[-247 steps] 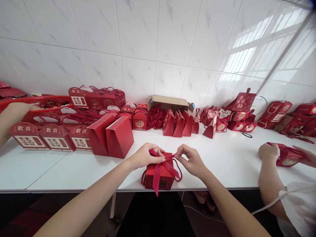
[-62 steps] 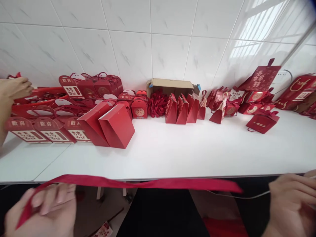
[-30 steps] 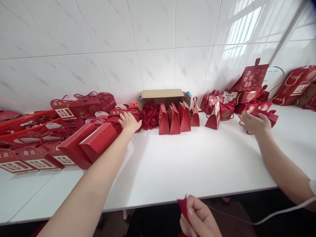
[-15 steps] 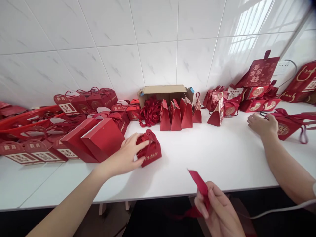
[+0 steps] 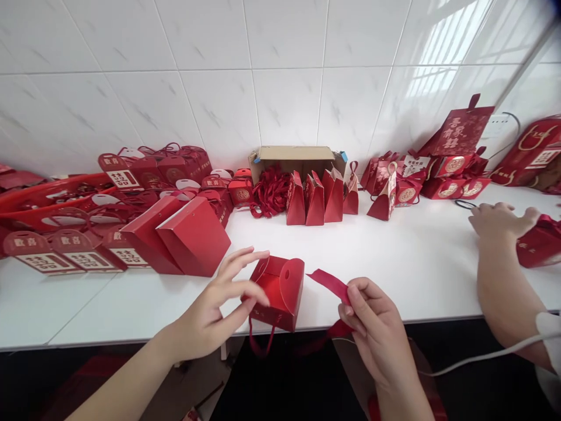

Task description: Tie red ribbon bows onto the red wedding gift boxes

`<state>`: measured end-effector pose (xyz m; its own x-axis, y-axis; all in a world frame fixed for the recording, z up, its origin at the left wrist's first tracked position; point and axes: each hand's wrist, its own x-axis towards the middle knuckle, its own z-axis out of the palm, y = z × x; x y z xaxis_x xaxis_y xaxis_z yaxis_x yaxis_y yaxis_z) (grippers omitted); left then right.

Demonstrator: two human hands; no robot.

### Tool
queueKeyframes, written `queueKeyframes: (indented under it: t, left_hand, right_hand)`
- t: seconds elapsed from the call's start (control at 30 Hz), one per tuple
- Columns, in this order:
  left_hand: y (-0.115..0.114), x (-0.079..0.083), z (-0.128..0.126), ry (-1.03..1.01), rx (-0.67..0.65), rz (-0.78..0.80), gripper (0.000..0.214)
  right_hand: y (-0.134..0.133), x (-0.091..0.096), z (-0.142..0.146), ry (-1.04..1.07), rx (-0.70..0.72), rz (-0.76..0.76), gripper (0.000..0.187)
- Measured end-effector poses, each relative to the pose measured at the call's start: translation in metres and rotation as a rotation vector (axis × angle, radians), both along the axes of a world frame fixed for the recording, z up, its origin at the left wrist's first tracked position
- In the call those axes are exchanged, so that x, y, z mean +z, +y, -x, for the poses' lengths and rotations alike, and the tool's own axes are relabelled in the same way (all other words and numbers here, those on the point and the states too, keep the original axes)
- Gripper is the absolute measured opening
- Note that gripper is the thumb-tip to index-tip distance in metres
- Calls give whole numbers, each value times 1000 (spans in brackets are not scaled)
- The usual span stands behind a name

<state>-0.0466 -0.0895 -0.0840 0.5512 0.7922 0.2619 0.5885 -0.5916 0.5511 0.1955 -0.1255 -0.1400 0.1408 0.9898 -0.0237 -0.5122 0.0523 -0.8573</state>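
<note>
Centrally, box between hands, ribbon right

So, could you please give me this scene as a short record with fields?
left hand: fingers spread, thumb and a fingertip on the box
right hand: pinches the ribbon near its end
box: small, red, at the near edge of the table, cord hanging below
ribbon: red, free end pointing toward the box, the rest dropping below the table
co-worker's hand: far right, on another red pack
at the wall: carton with red ribbons, a row of red bags in front
</note>
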Motion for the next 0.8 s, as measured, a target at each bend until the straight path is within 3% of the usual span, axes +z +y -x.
queueKeyframes:
  t: [0.13,0.3,0.53,0.8]
  left_hand:
    - [10,-5,-13,50,89,-13,22]
    - [18,-11,-26,74,78,-86,26]
    - [25,-15,-32,-35,79,-71,22]
    - [26,-29,-33,-136,109,-294,12]
  right_hand:
    - [2,3,11,-21,30,-8,25]
    - [4,0,21,-75,68,-11,25]
    - [6,-2,29,-116,43,-16,26]
    - [8,-6,34,-182,8,34,31]
